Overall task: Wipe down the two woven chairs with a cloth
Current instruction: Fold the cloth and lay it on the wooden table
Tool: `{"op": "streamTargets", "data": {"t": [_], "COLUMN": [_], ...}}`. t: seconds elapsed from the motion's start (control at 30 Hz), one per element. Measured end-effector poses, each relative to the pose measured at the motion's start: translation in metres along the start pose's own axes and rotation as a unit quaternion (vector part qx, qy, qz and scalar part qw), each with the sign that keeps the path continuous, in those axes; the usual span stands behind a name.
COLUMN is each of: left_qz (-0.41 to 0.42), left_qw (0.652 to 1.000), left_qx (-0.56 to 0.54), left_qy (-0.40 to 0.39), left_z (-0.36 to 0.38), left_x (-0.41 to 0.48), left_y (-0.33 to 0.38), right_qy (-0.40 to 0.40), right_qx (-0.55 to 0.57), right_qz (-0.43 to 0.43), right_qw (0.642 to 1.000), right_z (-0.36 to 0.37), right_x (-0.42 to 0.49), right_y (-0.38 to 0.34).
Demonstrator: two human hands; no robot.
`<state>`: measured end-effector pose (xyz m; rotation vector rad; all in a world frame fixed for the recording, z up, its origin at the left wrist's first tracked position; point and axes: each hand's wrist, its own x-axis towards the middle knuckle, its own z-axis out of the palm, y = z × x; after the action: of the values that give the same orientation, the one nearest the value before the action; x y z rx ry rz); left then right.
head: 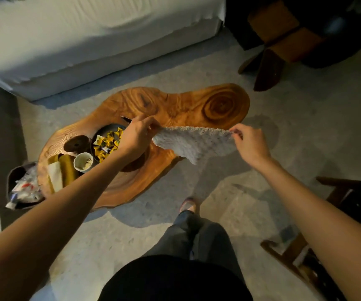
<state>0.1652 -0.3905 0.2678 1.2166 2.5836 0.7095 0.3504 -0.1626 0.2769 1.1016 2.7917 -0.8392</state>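
A white textured cloth [193, 141] hangs spread between my two hands above the right part of a low wooden slab table [186, 105]. My left hand [135, 134] pinches its left corner and my right hand [250, 142] pinches its right corner; the lower edge sags toward me. A dark chair with a wooden frame [338, 213] shows at the right edge, only partly in view. Another dark seat with wooden legs [283, 40] stands at the top right.
On the table's left end sit a dark plate of yellow wrapped sweets [107, 144], a paper cup [83, 162], a round dark coaster [75, 144] and a yellow-white box [61, 172]. A bin with wrappers [23, 187] stands left of it. A white sofa [77, 35] lies beyond.
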Motion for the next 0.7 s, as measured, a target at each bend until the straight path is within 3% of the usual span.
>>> {"op": "streamTargets", "data": {"t": [0.37,0.53,0.7], "left_qz": [-0.087,-0.119,-0.141], "left_qw": [0.993,0.988,0.989], "left_qx": [0.039,0.051,0.052], "left_qy": [0.075,0.089,-0.005], "left_z": [0.018,0.050,0.099], "left_x": [0.104,0.121,0.116], "left_y": [-0.012,-0.010,-0.021], "right_qy": [0.031,-0.042,-0.133], "right_qx": [0.010,0.018,-0.007], "right_qz": [-0.137,-0.166,-0.146], "right_qw": [0.990,0.985,0.980], "right_z": [-0.006,0.009,0.046], "right_x": [0.171,0.208,0.226], "right_y": [0.001,0.027,0.059]}}
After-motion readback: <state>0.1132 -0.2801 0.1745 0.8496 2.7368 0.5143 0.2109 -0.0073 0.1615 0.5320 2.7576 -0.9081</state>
